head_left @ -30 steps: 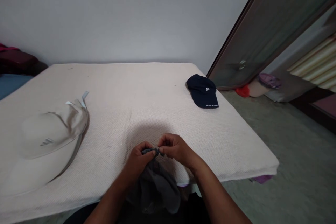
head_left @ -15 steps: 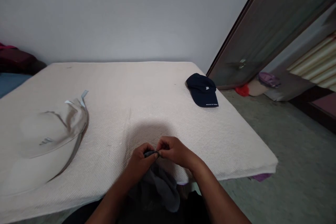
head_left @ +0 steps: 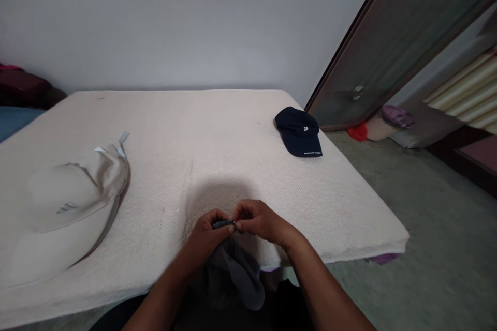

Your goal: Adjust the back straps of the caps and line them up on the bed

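Observation:
A dark grey piece of cloth (head_left: 236, 274) hangs from my two hands at the bed's front edge, its lower part drooping in folds below. My left hand (head_left: 212, 230) is closed on its upper edge, thumb on top. Beside it, my right hand (head_left: 256, 221) pinches the same edge, the fingertips of both hands nearly touching. Whether the cloth is a cap or another garment I cannot tell. On the left lies a beige cap (head_left: 50, 181) with a small striped logo and its strap at the back. Farther off, at the right edge, sits a navy cap (head_left: 297, 132) with white lettering.
The bed (head_left: 217, 134) has a cream textured cover and stands against a pale wall (head_left: 163, 20). To the right is a dark framed panel (head_left: 373, 57). Red and purple items (head_left: 396, 116) lie on the floor beyond. A maroon bag-like item (head_left: 23, 85) is at the far left.
The view has shifted very slightly. Both hands keep the same hold on the grey cloth, with hardly any movement of the fingers.

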A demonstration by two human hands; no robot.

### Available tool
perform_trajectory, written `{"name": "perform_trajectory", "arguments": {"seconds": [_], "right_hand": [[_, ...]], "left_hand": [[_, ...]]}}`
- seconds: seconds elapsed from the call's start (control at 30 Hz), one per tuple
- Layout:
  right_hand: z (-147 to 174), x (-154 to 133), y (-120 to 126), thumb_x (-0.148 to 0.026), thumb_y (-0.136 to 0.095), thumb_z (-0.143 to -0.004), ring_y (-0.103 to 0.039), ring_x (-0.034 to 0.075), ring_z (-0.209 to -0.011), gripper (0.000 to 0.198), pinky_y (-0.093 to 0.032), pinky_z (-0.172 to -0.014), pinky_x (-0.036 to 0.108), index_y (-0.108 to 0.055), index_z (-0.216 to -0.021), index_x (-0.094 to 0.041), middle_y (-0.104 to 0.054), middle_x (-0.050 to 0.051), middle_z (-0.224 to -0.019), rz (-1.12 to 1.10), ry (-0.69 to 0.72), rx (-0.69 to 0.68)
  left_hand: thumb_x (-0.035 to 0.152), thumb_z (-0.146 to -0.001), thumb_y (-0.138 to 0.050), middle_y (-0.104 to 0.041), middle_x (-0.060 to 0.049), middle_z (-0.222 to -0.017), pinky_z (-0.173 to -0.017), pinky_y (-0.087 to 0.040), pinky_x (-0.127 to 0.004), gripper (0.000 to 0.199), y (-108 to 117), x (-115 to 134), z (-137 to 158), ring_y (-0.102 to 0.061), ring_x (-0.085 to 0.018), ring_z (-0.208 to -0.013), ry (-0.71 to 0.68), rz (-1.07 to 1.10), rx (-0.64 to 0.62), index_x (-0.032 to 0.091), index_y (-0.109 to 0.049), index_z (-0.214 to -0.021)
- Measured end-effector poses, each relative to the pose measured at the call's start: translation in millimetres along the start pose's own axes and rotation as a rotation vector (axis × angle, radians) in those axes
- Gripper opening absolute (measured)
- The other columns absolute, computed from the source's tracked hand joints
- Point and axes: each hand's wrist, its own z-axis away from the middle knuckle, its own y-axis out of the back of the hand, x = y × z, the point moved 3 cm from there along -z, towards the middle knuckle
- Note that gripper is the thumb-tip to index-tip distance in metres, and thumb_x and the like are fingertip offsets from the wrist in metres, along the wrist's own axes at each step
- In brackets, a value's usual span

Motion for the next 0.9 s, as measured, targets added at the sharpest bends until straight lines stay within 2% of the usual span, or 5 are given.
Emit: {"name": "perform_trajectory", "arguments": {"seconds": [0.27,0.5,0.7,0.9], "right_hand": [[-1,2,-1,-0.015,-0.064,-0.066,-0.044,0.008,-0.048,0.01,-0.031,-0.048,0.021,-0.06,-0.075,-0.016,-0.055,-0.004,-0.056,-0.105,-0.093,0.028],[-5,10,0,-0.016,-0.063,-0.066,-0.045,0.008,-0.049,0.008,-0.032,-0.048,0.022,-0.06,-0.073,-0.016,-0.056,-0.003,-0.059,-0.077,-0.06,0.03],[-4,10,-1,-0.017,-0.063,-0.067,-0.044,0.007,-0.046,0.009,-0.032,-0.046,0.021,-0.059,-0.075,-0.016,-0.055,-0.003,-0.058,-0.09,-0.06,0.022],[-4,8,-3,-0.018,-0.063,-0.068,-0.045,0.007,-0.046,0.008,-0.033,-0.045,0.021,-0.059,-0.074,-0.016,-0.055,-0.003,-0.059,-0.079,-0.053,0.032]], "left_hand": [[0.029,-0.07,-0.07,-0.054,0.005,-0.061,-0.051,-0.036,-0.02,0.018,-1,2,2,-0.046,-0.008,-0.052,-0.004,0.023,-0.043,0.017,-0.057,-0.076],[0.025,-0.068,-0.069,-0.061,0.001,-0.073,-0.056,-0.041,-0.021,0.021,-1,3,2,-0.052,-0.01,-0.061,-0.052,0.014,-0.011,0.018,-0.06,-0.085],[0.028,-0.069,-0.069,-0.056,0.004,-0.063,-0.053,-0.038,-0.021,0.019,1,-2,0,-0.049,-0.01,-0.056,0.0,-0.004,-0.013,0.018,-0.057,-0.079],[0.029,-0.069,-0.068,-0.054,0.005,-0.062,-0.051,-0.036,-0.02,0.02,1,-4,-1,-0.047,-0.009,-0.053,0.001,0.007,-0.002,0.018,-0.056,-0.079]]}}
